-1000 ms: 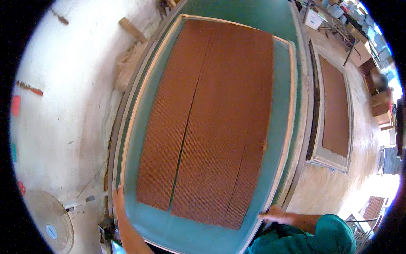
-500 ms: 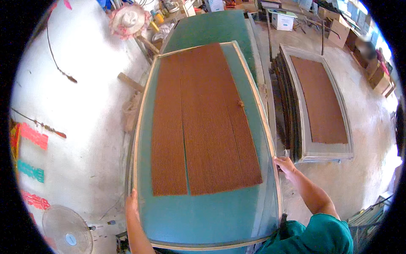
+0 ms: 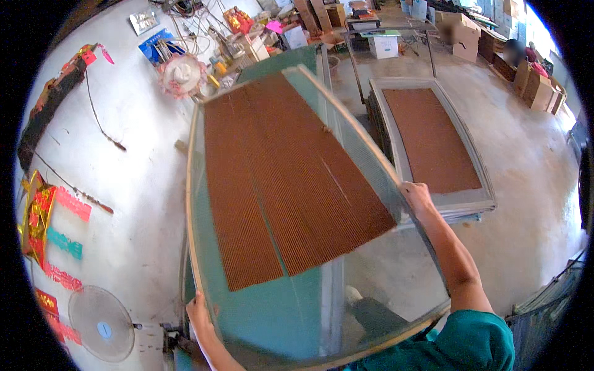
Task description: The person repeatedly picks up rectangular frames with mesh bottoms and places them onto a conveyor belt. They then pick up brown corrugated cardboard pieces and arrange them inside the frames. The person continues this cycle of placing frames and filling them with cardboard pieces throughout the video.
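Observation:
A large wooden-framed mesh screen (image 3: 189,185) is in both my hands, tilted and raised off the green-topped table (image 3: 272,65). My left hand (image 3: 200,312) is closed round its left rim near the lower corner. Farther up the right side, my right hand (image 3: 416,196) grips the right rim. On the mesh lies a brown, finely ribbed layer (image 3: 297,179) with a long gap running down it and a small frayed clump at its right edge. Floor and a foot show through the screen's bare lower right part.
To the right stands a stack of similar screens (image 3: 455,201), the top one carrying another brown layer (image 3: 433,142). A standing fan (image 3: 102,324) is at the lower left by the white wall. A straw hat (image 3: 183,74) hangs there too. Cardboard boxes (image 3: 537,89) line the far right.
The screen has lifted off the table and shifted right, its right side now over the floor. Both hands have kept their hold, the right one rising with the rim. My view has turned.

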`<state>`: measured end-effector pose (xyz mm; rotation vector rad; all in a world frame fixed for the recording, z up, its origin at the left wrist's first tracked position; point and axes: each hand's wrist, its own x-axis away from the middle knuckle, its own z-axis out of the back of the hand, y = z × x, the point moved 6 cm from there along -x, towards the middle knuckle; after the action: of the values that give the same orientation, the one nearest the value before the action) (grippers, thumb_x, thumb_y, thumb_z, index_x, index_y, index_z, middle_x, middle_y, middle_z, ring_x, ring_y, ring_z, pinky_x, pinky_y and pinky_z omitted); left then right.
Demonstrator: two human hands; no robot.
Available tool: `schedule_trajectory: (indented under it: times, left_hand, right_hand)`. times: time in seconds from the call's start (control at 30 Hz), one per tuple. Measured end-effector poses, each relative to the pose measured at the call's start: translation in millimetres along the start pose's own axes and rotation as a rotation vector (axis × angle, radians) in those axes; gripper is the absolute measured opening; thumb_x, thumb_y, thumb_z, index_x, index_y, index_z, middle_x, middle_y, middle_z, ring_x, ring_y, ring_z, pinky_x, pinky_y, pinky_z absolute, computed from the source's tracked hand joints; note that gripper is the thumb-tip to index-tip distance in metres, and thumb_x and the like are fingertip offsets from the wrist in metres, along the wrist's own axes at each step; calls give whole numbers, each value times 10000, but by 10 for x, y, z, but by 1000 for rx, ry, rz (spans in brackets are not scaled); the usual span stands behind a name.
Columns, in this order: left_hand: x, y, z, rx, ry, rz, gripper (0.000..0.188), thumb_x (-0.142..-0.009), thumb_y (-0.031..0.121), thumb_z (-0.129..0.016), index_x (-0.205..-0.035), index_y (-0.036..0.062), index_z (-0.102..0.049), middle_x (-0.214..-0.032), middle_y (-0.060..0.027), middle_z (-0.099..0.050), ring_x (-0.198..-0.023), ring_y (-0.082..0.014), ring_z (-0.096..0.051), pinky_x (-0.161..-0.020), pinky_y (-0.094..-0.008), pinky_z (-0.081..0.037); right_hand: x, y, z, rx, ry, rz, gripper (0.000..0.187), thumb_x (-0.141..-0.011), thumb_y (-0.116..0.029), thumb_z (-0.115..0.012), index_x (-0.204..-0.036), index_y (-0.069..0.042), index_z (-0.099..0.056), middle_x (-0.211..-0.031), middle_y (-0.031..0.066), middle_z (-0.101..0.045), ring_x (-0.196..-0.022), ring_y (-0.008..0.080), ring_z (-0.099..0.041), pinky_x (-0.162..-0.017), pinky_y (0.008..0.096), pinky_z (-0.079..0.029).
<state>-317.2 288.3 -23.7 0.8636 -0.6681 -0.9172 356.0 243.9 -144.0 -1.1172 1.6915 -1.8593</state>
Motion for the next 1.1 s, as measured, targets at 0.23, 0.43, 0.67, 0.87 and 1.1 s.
schedule_trajectory:
  times: [0.23,0.43,0.67,0.87,1.1]
  left_hand:
    - [669,432,-400,230,-3,-125,366,-900,285,-526,-870,-74,-588,-776,-98,-601,-642,-183,-561,-562,-337,-447]
    - [1079,1102,-1174,149,-68,-62,352,-905,281,-506,-853,-58,-588,-663,-98,-568,-534,-186,-539,-432,-309,-425]
    - [1043,1812,-3333,84,-235,-123,352,-906,274,-501,-837,-59,-589,-659,-100,-557,-524,-188,-531,-423,-322,-430]
    - [653,2389,-5541,-53,-411,-90,361,-892,272,-524,-731,-47,-578,-634,-6,-452,-523,-104,-362,-459,-290,-273]
    - [798,2400,-7651,-23,-600,101,348,-903,271,-521,-836,-60,-605,-721,-56,-565,-637,-147,-510,-598,-317,-429]
  right_hand:
    - [405,-705,977,107,117,118,324,-822,-254,-625,-702,48,-625,-576,75,-569,-442,135,-522,-409,297,-405]
    - [-39,-647,1744,-13,198,44,371,-794,-285,-666,-744,81,-638,-578,78,-575,-444,142,-525,-413,287,-410]
    - [-1356,-463,3081,134,394,23,422,-775,-335,-668,-780,87,-664,-638,88,-612,-524,144,-547,-498,311,-440]
    - [-2543,-685,4253,206,577,-144,390,-742,-313,-677,-742,77,-669,-607,96,-611,-529,164,-580,-531,321,-467]
    - [-3683,-854,5284,311,646,-289,356,-765,-294,-660,-609,25,-635,-504,91,-569,-390,163,-544,-380,307,-430]
